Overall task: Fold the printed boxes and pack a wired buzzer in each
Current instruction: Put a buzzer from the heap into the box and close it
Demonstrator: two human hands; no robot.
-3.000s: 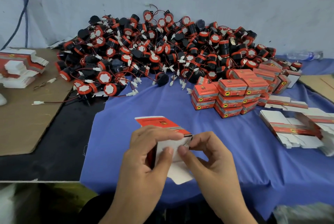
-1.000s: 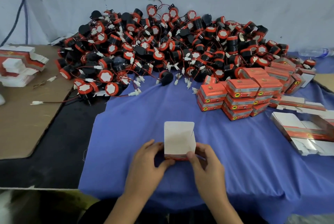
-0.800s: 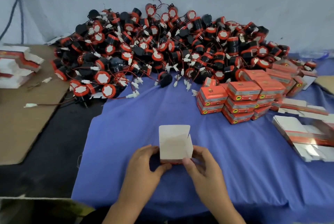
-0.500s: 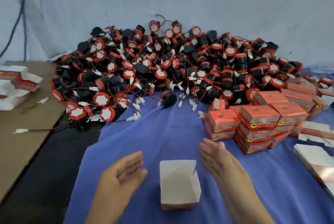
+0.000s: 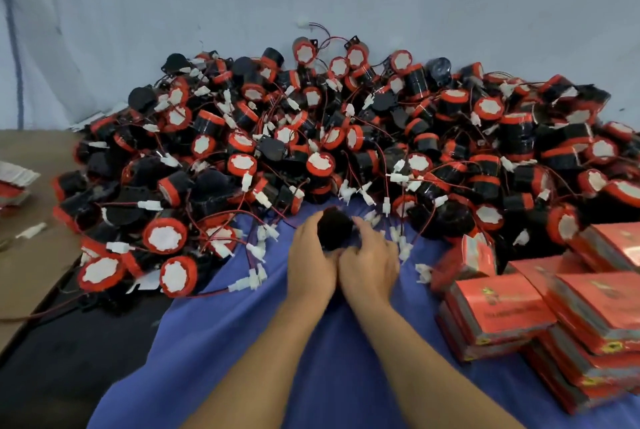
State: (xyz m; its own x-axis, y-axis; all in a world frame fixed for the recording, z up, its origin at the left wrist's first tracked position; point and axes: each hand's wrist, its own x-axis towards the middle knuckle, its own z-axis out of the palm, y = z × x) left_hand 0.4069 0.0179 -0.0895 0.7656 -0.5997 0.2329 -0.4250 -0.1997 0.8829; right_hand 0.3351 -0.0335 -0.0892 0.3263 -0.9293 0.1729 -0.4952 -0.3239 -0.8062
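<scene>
Buzzer sits at the near edge of the pile, your left grip and right grip both curled around its black body. You look to be on the picking step; next, lift it free of the tangled wires toward an open box, unseen

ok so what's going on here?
A person is packing buzzers by hand. The left hand and right hand together hold one black buzzer at the near edge of the buzzer pile on the blue cloth. Stacks of closed orange boxes sit to the right. No open box is in view.
</scene>
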